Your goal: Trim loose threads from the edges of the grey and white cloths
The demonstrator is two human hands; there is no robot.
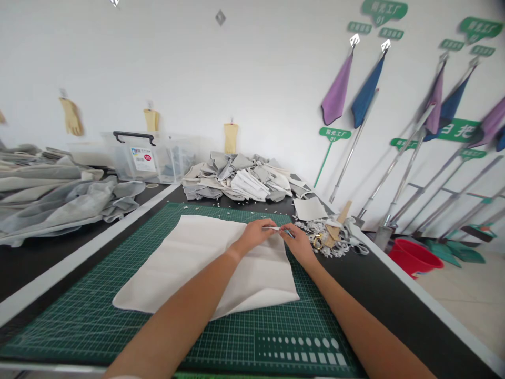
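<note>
Head view: the pale cloth (197, 252) lies spread over the mat (221, 342), likely for support; left hand (255, 234) fingers pinch its lifted edge, right hand (300, 246) fingers close round a small dark tool (289, 233).

Head cam, facing fwd & down; cloth (189, 250) close, wall (260, 68) beyond; far R prob. blurred.

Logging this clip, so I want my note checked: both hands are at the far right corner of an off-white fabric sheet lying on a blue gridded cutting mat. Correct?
Not quite: the head view shows the gridded cutting mat is green, not blue. Left hand and right hand are at the off-white fabric sheet's far right corner.
</note>
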